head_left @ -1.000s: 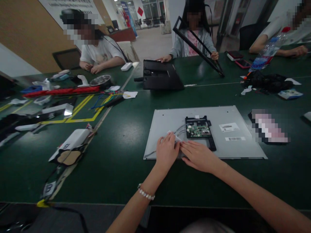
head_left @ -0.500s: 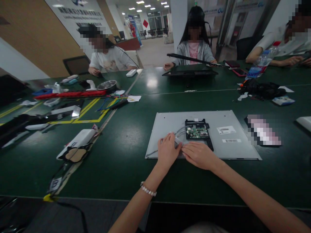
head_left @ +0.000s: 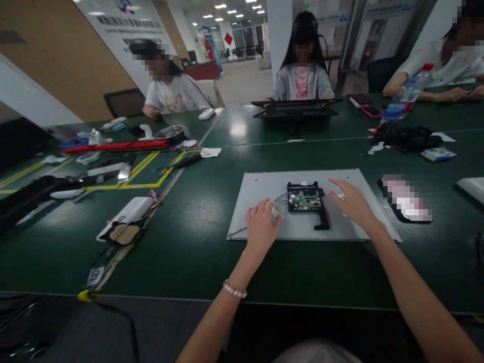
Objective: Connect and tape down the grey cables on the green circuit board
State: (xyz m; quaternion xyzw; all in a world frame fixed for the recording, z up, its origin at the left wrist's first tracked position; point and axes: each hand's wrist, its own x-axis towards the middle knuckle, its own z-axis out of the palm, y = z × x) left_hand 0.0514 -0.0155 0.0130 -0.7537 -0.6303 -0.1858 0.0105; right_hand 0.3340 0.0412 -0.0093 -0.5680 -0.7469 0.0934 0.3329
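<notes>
1. I have the gray panel (head_left: 298, 224) flat on the green table (head_left: 196, 252), in front of the wearer; landmark for everything below.
2. Circuit board (head_left: 305, 199) sits in a black bracket (head_left: 323, 217), around the panel's middle.
3. Gray cables (head_left: 280, 200) run from the board's left side toward the left hand (head_left: 261, 224).
4. Left hand is over the panel's left part, fingers curved and slightly apart, thumb out to the side. I see a small white piece (head_left: 276, 216) by the thumb; can't tell if it's pinched.
5. Right hand (head_left: 353, 201) is over the panel's right part, fingertips just beside the bracket, thumb and index spread apart. Can't tell if it touches the panel.
6. Right of the panel: pink-faced slab (head_left: 408, 199), blurred out.
7. Left of the panel, well apart: white pack (head_left: 130, 212).
8. Beyond the panel: co-worker (head_left: 302, 80) with hands at a black frame (head_left: 295, 103).
9. Beyond it, to the right: leaning bottle (head_left: 406, 98), black bundle (head_left: 408, 137).
</notes>
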